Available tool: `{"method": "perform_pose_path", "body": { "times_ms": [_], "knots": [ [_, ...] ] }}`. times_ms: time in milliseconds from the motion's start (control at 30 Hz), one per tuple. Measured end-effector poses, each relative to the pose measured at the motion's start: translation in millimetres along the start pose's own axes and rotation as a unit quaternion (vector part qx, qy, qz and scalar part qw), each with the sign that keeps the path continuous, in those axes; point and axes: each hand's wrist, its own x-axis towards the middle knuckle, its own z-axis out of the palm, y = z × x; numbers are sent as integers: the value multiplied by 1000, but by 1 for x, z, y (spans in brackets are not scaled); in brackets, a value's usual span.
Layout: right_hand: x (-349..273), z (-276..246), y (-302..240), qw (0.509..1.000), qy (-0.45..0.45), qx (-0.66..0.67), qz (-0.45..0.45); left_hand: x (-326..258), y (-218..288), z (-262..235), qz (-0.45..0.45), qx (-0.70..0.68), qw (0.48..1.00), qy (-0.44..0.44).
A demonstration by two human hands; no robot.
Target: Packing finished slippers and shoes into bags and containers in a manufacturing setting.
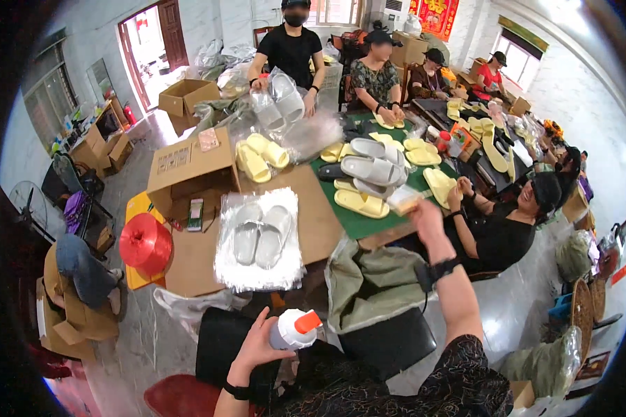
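My left hand (257,345) is wrapped round a bottle (293,332) with a white top and an orange-red tip, held in front of my body. My right hand (428,221) reaches out over the table and grips a small whitish-and-tan block (402,200), slightly blurred, its kind unclear. Close beyond that block lie stacked grey slide slippers (370,169). Yellow slippers (362,203) lie beside and under them on a green mat (325,189). Another pair of grey slippers (260,236) rests on a stack of clear plastic bags, between my two arms and the box.
An open cardboard box (188,167), a phone (195,215) and a red twine roll (145,243) are on the left. A green woven sack (372,288) hangs at the near edge. Several co-workers sit or stand round the tables; one standing person (289,52) holds bagged grey slippers.
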Motion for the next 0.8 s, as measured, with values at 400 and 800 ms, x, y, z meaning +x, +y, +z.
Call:
{"method": "perform_pose_path", "body": {
  "times_ms": [400, 800],
  "knots": [
    [-47, 210, -83, 833, -548, 64, 30, 142, -1, -41, -62, 19, 998, 24],
    [-62, 174, -128, 984, -169, -27, 43, 171, 2, -45, 5, -35, 999, 24]
  ]
}}
